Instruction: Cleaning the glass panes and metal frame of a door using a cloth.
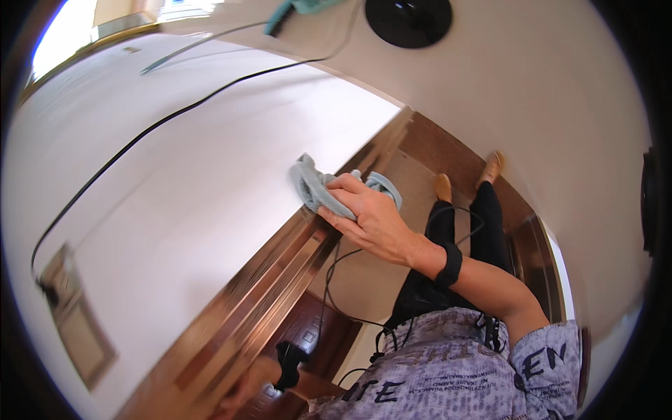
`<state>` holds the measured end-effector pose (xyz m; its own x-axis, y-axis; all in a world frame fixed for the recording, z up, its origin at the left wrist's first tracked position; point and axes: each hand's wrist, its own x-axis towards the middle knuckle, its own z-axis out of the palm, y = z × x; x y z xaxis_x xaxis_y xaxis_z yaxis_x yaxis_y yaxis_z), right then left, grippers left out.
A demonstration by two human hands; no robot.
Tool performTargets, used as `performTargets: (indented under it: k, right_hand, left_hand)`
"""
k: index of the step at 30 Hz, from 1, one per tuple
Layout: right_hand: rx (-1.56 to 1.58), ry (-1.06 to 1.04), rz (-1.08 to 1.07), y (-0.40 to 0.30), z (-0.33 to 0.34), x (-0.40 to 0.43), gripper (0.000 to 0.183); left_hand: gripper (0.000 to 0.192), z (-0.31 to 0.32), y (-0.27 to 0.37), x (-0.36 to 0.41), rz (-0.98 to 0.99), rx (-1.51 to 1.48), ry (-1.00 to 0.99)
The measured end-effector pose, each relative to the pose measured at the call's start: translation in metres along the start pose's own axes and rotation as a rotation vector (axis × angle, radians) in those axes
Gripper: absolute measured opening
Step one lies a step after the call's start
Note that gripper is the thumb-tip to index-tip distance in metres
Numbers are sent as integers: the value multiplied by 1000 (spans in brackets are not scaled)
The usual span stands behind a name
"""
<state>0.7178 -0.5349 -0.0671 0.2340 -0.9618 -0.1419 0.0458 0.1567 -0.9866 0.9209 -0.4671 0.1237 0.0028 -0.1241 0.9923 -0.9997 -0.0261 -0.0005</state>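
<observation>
My right hand [367,218] grips a grey-blue cloth [320,189]. The bunched cloth rests against the glossy brown wooden trim [283,262] where the trim meets the white wall [173,184]. Part of the cloth sticks out past the far side of the fingers. At the lower left, my left hand [247,386] is blurred beside the lower stretch of the trim. Its fingers cannot be made out, nor whether it holds anything. Both wrists wear black bands.
A black cord [194,105] runs from a wall socket plate [79,315] past a teal object [299,10]. A black round base [408,18] stands on the floor. Thin black cables [328,283] hang before my body. A dark reddish panel [310,331] shows beyond the trim.
</observation>
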Motion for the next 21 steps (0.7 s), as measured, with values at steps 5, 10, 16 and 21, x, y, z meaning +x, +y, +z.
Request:
performTargets:
  k: [5,10,16,21]
  right_hand:
    - [-6,-99,-155,-50,27,-2,30]
    - [-78,-284,-258,-107,50,-18,39]
    - [-101,-308,-484,-139,57,-54,39]
    - [-75,-324,-655,-200,65,-43,35]
  left_hand:
    - [68,-17,-27,-31,-157,157,-96]
    - [70,-50,-63,-66,-296,-106,-70]
    - [56,-77,-50,-88,-133,-53,-61]
    - [55,-66,-42,-80,-180,-155,-50]
